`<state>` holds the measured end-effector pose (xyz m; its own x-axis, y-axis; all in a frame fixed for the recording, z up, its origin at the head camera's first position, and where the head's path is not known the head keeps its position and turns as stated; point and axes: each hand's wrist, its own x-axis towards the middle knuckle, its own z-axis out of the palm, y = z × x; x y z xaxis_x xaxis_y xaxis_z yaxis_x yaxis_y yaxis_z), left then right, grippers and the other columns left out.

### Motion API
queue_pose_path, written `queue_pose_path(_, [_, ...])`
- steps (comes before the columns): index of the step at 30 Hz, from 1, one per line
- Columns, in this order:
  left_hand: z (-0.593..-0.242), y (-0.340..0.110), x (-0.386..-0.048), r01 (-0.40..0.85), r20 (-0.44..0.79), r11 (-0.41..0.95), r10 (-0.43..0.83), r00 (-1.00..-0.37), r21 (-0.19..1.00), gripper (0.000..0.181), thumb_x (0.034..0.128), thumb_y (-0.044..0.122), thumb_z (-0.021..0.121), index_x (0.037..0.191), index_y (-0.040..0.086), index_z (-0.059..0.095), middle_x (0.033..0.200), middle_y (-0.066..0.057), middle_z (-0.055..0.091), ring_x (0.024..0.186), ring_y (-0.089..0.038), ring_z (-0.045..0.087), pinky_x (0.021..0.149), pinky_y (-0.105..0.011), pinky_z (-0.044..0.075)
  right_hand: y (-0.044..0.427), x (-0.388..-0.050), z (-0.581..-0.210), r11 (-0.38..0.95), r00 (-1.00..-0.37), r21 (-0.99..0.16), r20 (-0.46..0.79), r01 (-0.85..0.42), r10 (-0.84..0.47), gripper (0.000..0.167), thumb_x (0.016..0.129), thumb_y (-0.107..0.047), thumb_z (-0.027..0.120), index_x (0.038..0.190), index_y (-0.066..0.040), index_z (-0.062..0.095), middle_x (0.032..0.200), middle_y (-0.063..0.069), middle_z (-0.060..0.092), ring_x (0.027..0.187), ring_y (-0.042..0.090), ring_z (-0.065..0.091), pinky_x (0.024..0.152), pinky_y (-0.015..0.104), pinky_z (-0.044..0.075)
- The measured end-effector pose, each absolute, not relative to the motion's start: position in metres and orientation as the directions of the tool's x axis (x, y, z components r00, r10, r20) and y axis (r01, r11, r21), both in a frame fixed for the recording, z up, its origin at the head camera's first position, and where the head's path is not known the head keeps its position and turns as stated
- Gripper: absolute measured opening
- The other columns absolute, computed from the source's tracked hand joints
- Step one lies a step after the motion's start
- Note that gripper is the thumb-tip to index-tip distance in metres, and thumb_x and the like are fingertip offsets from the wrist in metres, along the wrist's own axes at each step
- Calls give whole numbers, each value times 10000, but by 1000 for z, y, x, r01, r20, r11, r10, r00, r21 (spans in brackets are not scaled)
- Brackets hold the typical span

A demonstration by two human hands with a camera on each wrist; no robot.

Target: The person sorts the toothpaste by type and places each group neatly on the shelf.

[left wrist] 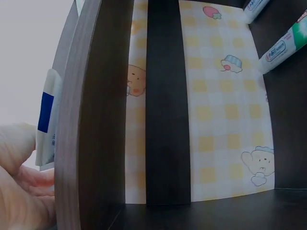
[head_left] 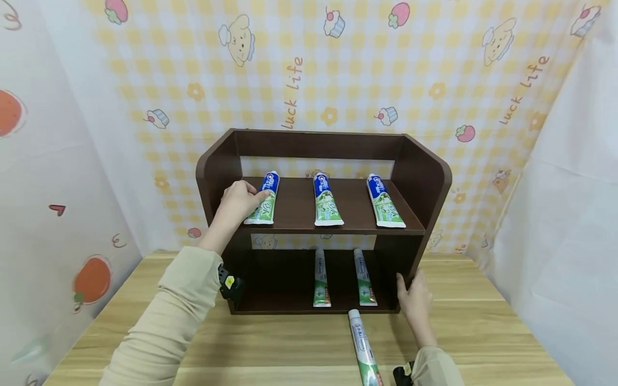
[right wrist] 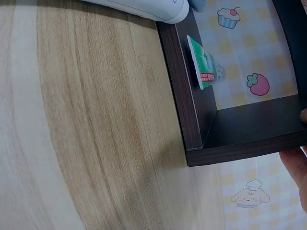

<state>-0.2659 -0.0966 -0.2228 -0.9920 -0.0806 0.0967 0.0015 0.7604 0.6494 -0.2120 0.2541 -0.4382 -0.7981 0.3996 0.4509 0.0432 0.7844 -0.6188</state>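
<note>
On the upper deck of a dark brown two-tier shelf [head_left: 333,231], my left hand [head_left: 240,202] holds the leftmost blue-and-green toothpaste tube [head_left: 271,206], its thumb lying across the tube. The left wrist view shows this tube's white end [left wrist: 46,143] beside the hand. Two matching tubes, a middle one [head_left: 325,201] and a right one [head_left: 384,201], lie on the same deck. My right hand [head_left: 416,300] grips the lower edge of the shelf's right side panel, thumb on the inner face. The fingers behind the panel are partly hidden.
Two white-and-green toothpaste tubes, one central [head_left: 321,279] and one farther right [head_left: 364,279], lie on the lower deck. Another white-and-green tube [head_left: 363,346] lies on the wooden table [head_left: 270,348] in front of the shelf. A patterned cloth [head_left: 299,80] hangs behind.
</note>
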Motion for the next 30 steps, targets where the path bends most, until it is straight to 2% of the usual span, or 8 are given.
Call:
queue_pose_path(4, [-228, -95, -265, 120, 240, 742, -56, -969, 659, 399, 897, 291, 568, 1125, -26, 489, 1113, -194, 509, 978, -286, 485, 855, -395, 446, 255, -212, -437, 787, -794, -616, 458, 40, 399, 294, 887, -203, 551, 960, 46, 412, 863, 248, 545, 751, 493, 550, 595, 559, 406])
queue_pose_path(9, [-231, -92, -261, 241, 392, 723, -45, -919, 647, 361, 881, 222, 595, 1120, -27, 491, 1102, -189, 488, 996, -304, 485, 882, -415, 425, 255, -212, -437, 795, -809, -605, 443, 47, 385, 303, 891, -214, 544, 965, 46, 407, 854, 259, 553, 739, 489, 546, 593, 553, 401])
queue_pose_path(16, [-226, -85, -241, 289, 413, 695, -14, -911, 659, 364, 897, 239, 543, 1148, -19, 491, 1118, -168, 504, 1024, -294, 489, 903, -423, 427, 255, -211, -438, 796, -792, -604, 468, 37, 392, 285, 884, -191, 561, 938, 46, 411, 815, 257, 546, 718, 492, 534, 583, 557, 390])
queue_pose_path(21, [-233, -80, -216, 328, 427, 671, 18, -904, 665, 371, 899, 248, 533, 1171, 2, 483, 1140, -151, 493, 1063, -283, 485, 907, -428, 435, 255, -211, -438, 802, -805, -596, 454, 43, 381, 291, 889, -206, 550, 951, 41, 409, 849, 237, 525, 747, 474, 538, 602, 558, 396])
queue_pose_path(30, [-260, -71, -187, 482, 554, 544, 36, -831, 687, 280, 877, 135, 578, 1101, -22, 515, 1095, -155, 524, 1016, -270, 505, 899, -395, 449, 254, -211, -438, 797, -791, -603, 469, 39, 393, 278, 886, -199, 559, 920, 37, 415, 819, 227, 530, 710, 474, 541, 571, 546, 397])
